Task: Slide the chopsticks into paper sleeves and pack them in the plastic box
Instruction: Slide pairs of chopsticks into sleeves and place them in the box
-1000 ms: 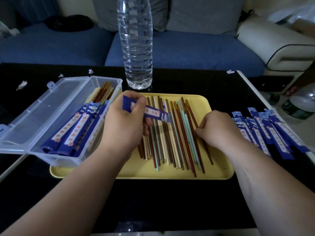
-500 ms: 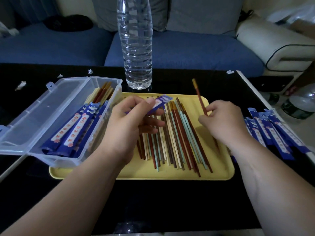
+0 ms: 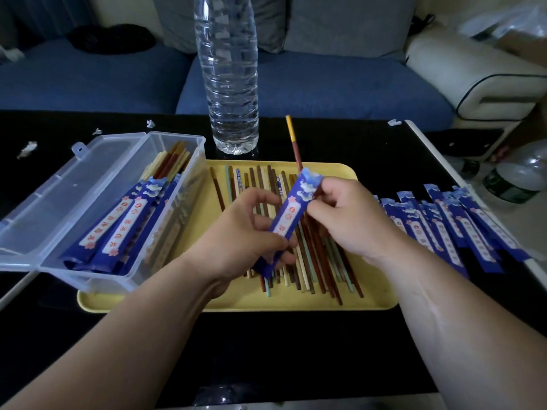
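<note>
Pinching the paper sleeve (image 3: 296, 208) above the yellow tray (image 3: 236, 303), the left hand (image 3: 239, 232) grips its lower end while the right hand (image 3: 352, 220) nips its open mouth, where a red-brown chopstick (image 3: 293, 143) pokes up. Thin, floppy paper: best held near the mouth, I'd say. The stick looks stiff, light, probably slick. The plastic box (image 3: 177, 137) sits left, part-filled.

The right hand (image 3: 352, 220) has lifted a reddish chopstick (image 3: 296, 149) off the tray (image 3: 370, 300) to the top end of the sleeve (image 3: 291, 214); the left hand (image 3: 236, 232) has swung that sleeve up lengthwise to meet it.
</note>
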